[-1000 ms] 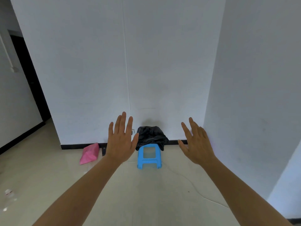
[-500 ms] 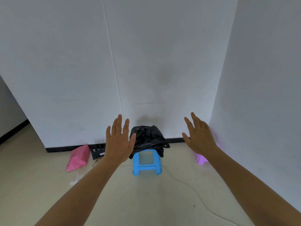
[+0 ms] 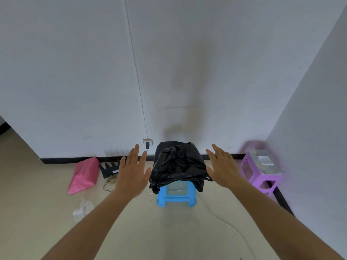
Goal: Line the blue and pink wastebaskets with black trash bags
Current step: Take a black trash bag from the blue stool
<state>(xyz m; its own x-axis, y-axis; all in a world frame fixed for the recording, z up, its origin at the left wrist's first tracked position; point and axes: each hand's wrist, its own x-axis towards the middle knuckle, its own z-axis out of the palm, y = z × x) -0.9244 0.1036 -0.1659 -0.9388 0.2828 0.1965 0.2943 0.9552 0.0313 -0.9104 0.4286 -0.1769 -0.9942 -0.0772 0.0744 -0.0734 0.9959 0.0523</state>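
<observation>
A black trash bag point(image 3: 178, 163) covers something boxy that stands on a small blue plastic stool point(image 3: 176, 194) against the white wall. What the bag covers is hidden. My left hand point(image 3: 133, 173) is held up with fingers spread just left of the bag, holding nothing. My right hand point(image 3: 223, 166) is held up the same way just right of the bag. Neither hand touches it. A pink wastebasket point(image 3: 84, 175) lies on its side on the floor to the left.
A purple stool point(image 3: 262, 173) with a shiny packet on top stands at the right wall. A black router point(image 3: 109, 168) and cable lie beside the pink wastebasket. Clear plastic scrap point(image 3: 82, 209) and a white cord point(image 3: 232, 229) lie on the beige floor.
The view has come closer to the stool and bag, which now look larger. The purple stool has come fully into sight at right. Both hands stay raised and spread.
</observation>
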